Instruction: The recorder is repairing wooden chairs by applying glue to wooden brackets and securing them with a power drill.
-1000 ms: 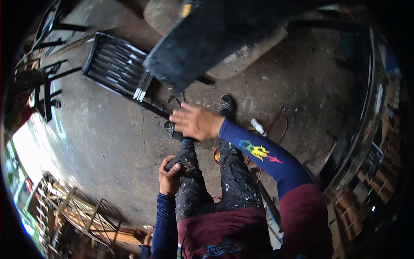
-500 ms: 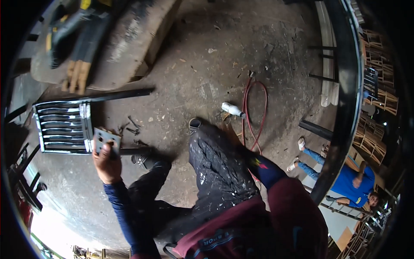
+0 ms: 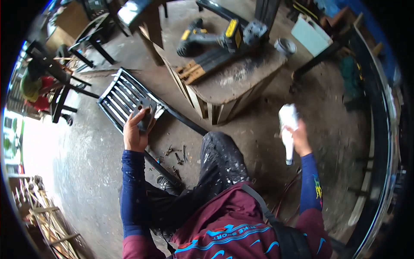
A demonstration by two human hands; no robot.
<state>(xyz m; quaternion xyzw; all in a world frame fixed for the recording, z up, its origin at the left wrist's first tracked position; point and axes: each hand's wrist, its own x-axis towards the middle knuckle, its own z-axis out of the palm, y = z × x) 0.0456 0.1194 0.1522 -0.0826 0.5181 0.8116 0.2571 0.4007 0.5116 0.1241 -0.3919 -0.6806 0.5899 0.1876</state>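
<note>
My left hand (image 3: 134, 134) is closed on a dark grey plate with holes (image 3: 144, 113), held above a black slatted frame (image 3: 117, 93) lying on the floor. My right hand (image 3: 299, 136) grips a white plastic bottle (image 3: 288, 116), raised at my right and blurred. My bent knee shows between both hands. Small loose metal fasteners (image 3: 169, 151) lie on the floor below my left hand. Ahead of me a yellow and black cordless drill (image 3: 194, 39) rests on a worn wooden stand (image 3: 243, 80).
A person in red (image 3: 36, 90) is beside black furniture frames (image 3: 62, 86) at left. A wooden lattice pile (image 3: 45, 216) lies lower left, a long black frame (image 3: 376, 129) runs along the right, and a white box (image 3: 310, 34) and can (image 3: 285, 46) sit upper right; red hose (image 3: 284, 194) lies below.
My right hand has gone down to the white bottle on the floor and lifted it. The view has swung about; my left hand still holds the plate, now higher in the view.
</note>
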